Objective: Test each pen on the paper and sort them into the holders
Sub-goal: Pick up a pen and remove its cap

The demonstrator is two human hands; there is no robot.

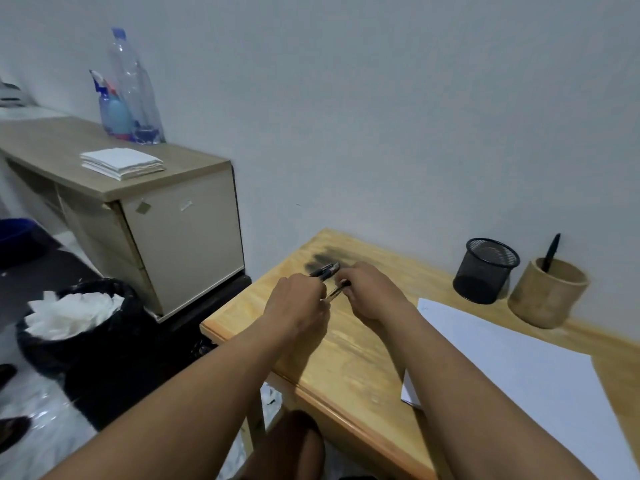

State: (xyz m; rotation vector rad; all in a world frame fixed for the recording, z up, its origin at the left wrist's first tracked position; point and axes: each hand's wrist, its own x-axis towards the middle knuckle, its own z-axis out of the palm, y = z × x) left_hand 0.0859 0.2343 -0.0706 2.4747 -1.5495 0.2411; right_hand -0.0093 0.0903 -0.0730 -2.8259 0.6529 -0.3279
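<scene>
Between my two hands, above the pale wooden table [349,358], my left hand [298,301] is curled round a bunch of dark pens [325,270] whose ends poke past the knuckles, and my right hand [372,294] pinches one slim dark pen [336,292] bridging the gap. Right of the grip lies the white sheet of paper [519,375], with only a faint mark that I can see. Farther right, well apart from my hands, the black mesh cup holder [485,271] shows no pen and the round wooden holder [547,296] has a single black pen [551,252], so I judge nearly all the testing and sorting is left.
</scene>
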